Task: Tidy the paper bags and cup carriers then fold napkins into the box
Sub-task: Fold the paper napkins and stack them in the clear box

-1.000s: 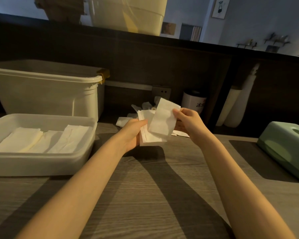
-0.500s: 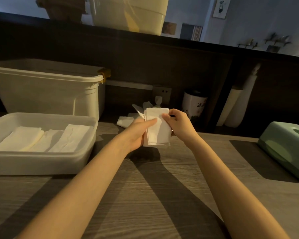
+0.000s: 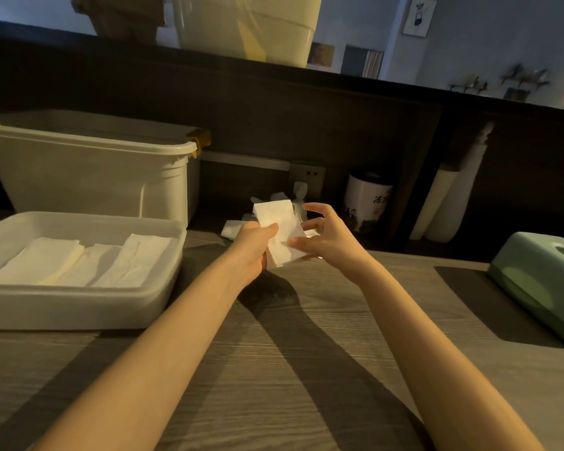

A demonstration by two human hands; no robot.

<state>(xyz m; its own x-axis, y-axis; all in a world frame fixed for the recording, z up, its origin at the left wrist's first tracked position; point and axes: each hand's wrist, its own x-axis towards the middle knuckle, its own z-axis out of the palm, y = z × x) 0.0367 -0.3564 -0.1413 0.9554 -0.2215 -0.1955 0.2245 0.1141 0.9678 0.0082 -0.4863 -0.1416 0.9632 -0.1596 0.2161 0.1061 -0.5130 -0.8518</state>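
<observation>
My left hand (image 3: pixel 253 247) grips a small stack of folded white napkins (image 3: pixel 279 232) above the wooden counter, thumb across the front. My right hand (image 3: pixel 323 239) is just right of the stack with spread, relaxed fingers; its thumb tip touches the lower edge of the napkins. A shallow white box (image 3: pixel 79 307) sits at the left and holds three folded napkins (image 3: pixel 79 260) laid side by side. More loose napkins (image 3: pixel 233 227) lie on the counter behind my hands, partly hidden.
A tall white bin (image 3: pixel 88 170) with a yellow latch stands behind the box. A white jar (image 3: pixel 367 200) and white rolls (image 3: pixel 446 203) stand at the back wall. A green tissue box (image 3: pixel 541 281) sits at the right.
My right hand laid the single napkin onto the stack, then let go and opened its fingers. The stack now rests in my left hand alone and tilts slightly left.
</observation>
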